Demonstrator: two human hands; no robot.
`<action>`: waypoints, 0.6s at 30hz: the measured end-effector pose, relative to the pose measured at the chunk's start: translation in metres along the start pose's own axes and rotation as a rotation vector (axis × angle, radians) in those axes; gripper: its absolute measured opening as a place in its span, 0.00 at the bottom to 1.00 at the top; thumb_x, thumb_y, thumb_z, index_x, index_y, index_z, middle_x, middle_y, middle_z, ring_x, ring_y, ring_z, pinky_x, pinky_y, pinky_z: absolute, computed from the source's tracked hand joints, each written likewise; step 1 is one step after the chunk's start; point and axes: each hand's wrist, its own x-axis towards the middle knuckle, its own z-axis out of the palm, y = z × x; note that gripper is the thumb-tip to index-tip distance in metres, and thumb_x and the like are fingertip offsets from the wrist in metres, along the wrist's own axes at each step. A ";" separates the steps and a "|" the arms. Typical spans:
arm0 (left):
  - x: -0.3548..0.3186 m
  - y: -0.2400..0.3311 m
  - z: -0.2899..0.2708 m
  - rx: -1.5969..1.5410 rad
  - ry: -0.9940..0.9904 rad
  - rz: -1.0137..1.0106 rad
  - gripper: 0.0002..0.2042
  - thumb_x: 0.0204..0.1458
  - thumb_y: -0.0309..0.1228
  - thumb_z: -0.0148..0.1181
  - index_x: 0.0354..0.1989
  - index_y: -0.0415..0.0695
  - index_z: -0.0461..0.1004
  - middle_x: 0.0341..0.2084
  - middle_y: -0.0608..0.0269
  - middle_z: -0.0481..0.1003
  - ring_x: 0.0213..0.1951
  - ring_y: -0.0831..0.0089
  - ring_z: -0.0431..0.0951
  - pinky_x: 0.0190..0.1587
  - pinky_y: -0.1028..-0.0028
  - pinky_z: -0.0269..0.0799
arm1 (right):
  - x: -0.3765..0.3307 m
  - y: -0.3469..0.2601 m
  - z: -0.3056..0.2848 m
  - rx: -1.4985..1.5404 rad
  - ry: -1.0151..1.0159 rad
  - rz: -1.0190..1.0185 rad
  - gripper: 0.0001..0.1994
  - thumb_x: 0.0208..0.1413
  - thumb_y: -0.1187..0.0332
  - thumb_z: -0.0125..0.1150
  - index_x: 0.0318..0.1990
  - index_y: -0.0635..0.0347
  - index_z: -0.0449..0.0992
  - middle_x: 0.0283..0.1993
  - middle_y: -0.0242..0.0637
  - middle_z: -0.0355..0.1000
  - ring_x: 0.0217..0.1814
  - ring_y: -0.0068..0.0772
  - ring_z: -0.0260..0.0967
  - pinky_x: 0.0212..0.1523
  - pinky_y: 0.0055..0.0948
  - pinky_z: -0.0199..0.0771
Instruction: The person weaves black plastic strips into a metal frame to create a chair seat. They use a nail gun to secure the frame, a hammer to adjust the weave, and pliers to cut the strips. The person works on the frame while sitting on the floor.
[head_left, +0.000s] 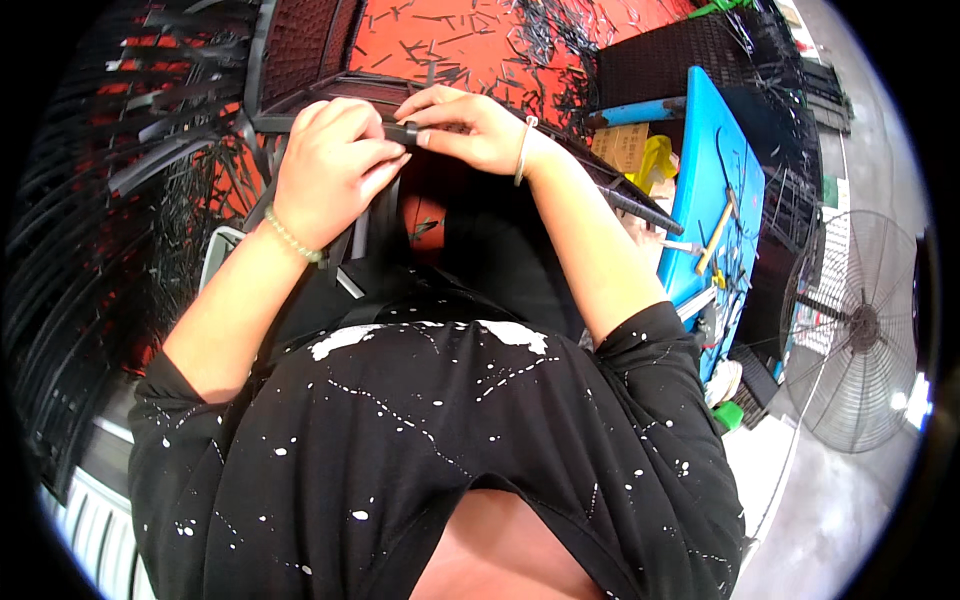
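Observation:
My left hand (335, 165), with a beaded bracelet at the wrist, is closed with thumb and fingertips on a flat black strip (402, 134). The fingers of my right hand (470, 128), a pale bangle at its wrist, are bent and pinch the same strip from the other side. A small loop of it shows between the two hands. Both hands are at the near edge of a black woven wicker frame (305, 50). What lies under my fingers is hidden.
Black strips (170, 165) hang in a dense bundle at the left. Cut scraps litter the red floor (420, 40). At the right, a blue table (715, 190) holds a hammer (714, 238) and other tools; beyond it stands a large fan (862, 325).

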 end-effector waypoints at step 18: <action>0.006 0.006 -0.009 0.095 -0.210 0.018 0.07 0.48 0.31 0.66 0.35 0.43 0.81 0.31 0.66 0.76 0.35 0.68 0.76 0.41 0.70 0.70 | -0.020 -0.030 0.027 -0.741 0.423 -0.133 0.12 0.49 0.60 0.64 0.40 0.53 0.79 0.41 0.30 0.75 0.48 0.34 0.71 0.52 0.38 0.63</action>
